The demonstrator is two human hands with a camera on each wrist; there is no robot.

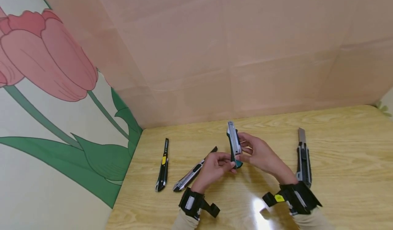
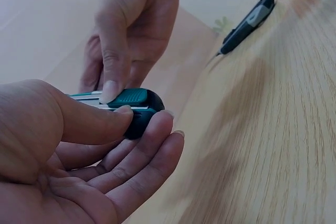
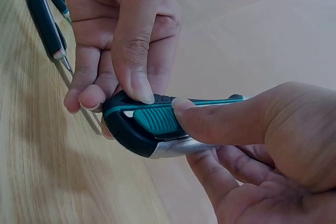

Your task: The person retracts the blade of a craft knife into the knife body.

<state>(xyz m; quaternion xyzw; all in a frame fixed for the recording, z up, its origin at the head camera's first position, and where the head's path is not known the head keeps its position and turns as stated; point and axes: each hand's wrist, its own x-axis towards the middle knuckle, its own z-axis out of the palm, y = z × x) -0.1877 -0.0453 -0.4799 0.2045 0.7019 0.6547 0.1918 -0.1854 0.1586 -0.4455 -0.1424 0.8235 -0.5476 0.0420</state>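
A silver, black and teal utility knife (image 1: 234, 142) is held up above the table, its silver nose pointing away. My left hand (image 1: 213, 170) pinches its rounded rear end between thumb and fingers, and the outer fingers spread loosely in the left wrist view. From the other side my right hand (image 1: 263, 153) grips the body. In the right wrist view, the right thumb (image 3: 215, 121) lies at the edge of the ribbed teal slider (image 3: 156, 120). No blade shows beyond the nose.
On the wooden table (image 1: 347, 148), a silver-black cutter (image 1: 187, 179) lies beside the left hand, blade out. Further left is a black cutter (image 1: 162, 168) with a yellow slider. Beyond the right forearm lies a grey-black cutter (image 1: 304, 165) with its wide blade out. A pink sheet (image 1: 230, 52) hangs behind.
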